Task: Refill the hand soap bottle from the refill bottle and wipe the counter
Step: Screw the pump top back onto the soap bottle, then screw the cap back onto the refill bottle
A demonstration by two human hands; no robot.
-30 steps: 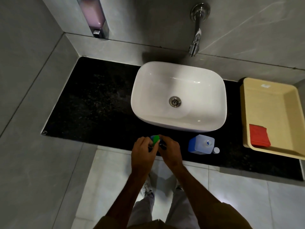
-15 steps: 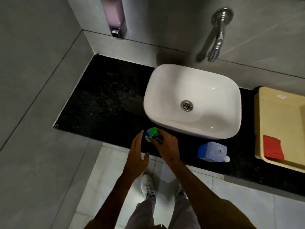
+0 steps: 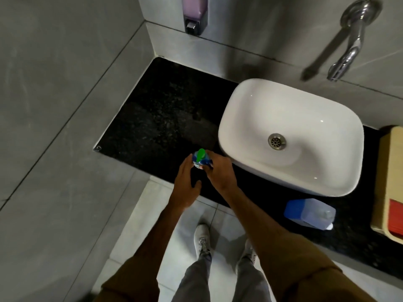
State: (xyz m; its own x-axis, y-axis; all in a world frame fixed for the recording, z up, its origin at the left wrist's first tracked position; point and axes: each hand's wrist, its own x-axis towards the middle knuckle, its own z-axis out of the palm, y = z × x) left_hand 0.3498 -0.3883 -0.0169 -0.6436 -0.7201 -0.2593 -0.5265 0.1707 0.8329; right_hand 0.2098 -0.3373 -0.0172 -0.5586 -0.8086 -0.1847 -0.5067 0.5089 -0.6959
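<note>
Soap bottle (image 3: 201,160) held upright on counter (image 3: 161,118) by right hand (image 3: 219,173), fingers clamped round it; pump seen on top. Left hand (image 3: 185,184) open, beside bottle. Refill bottle (image 3: 309,213) lay untouched by sink (image 3: 292,110). Refilling judged not started; wiping left.

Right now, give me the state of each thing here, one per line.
Hand soap bottle: upright, green pump on.
Right hand: gripping the bottle.
Left hand: open beside it.
Refill bottle: lying on its side on the counter.
Tap: no water running.
Sink: empty.
</note>
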